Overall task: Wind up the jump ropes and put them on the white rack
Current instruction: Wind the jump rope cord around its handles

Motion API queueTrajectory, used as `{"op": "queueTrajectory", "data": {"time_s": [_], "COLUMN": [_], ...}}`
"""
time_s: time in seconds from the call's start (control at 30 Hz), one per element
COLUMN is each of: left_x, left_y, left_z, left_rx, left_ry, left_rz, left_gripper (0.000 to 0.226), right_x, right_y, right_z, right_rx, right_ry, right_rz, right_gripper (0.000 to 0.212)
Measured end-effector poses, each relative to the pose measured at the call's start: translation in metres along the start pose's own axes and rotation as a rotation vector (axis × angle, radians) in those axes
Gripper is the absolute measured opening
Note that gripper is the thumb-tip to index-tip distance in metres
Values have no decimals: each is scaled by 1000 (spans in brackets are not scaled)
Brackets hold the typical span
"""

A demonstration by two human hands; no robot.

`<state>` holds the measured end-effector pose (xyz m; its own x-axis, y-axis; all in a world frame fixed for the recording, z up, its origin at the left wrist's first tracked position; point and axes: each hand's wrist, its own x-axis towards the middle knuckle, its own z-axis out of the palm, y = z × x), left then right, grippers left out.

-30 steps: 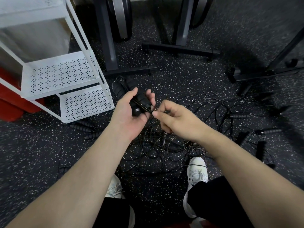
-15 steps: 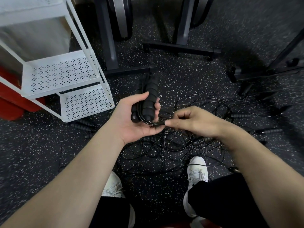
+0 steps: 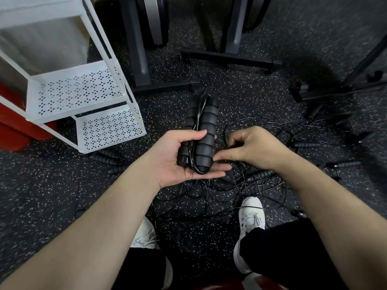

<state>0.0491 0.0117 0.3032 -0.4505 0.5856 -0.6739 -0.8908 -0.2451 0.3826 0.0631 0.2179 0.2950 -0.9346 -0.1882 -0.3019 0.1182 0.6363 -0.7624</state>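
Head view: our left hand [image 3: 180, 158] clasps 2 handles [image 3: 201, 139], right hand [image 3: 249, 147] pinching cord [image 3: 225, 132]. We judge the floor tangle [image 3: 240, 185] could snag our winding

A: Where are the jump ropes?
B: Two black ribbed handles [image 3: 204, 132] lie side by side, pointing far, a thin black cord [image 3: 193, 150] looped along them. More cords [image 3: 240, 185] lie tangled on the floor, near and right, loose handles [image 3: 304, 145] scattered among them.
A: The white rack [image 3: 83, 97]?
B: Far left, its perforated shelves bare.
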Motion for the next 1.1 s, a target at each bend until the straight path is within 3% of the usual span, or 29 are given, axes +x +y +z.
{"op": "queueTrajectory", "data": {"time_s": [0.23,0.4,0.7,0.87,0.93,1.0,1.1], "left_x": [-4,-1,-1,-7,-7,-5,-3], "left_y": [6,16,19,15,10,5,0], "left_z": [-2,-16,-15,-10,-7,-5,-5], "left_rx": [-53,-212,-54,150,256,329,410], "left_ry": [23,123,162,79,73,48,-87], "left_rz": [101,231,276,186,131,78,-8], "left_gripper": [33,30,26,35,40,42,37], "right_x": [-3,-4,-5,-1,0,2,6], "right_y": [0,-2,1,9,13,13,11], "right_z": [-6,-5,-15,-17,-14,-12,-10], "right_rx": [160,93,52,40,14,-5,-43], "right_ry": [-21,-234,-292,-239,-201,-143,-110], "right_rz": [-59,76,152,242,275,292,217], "right_gripper": [46,55,56,39,52,83,84]}}
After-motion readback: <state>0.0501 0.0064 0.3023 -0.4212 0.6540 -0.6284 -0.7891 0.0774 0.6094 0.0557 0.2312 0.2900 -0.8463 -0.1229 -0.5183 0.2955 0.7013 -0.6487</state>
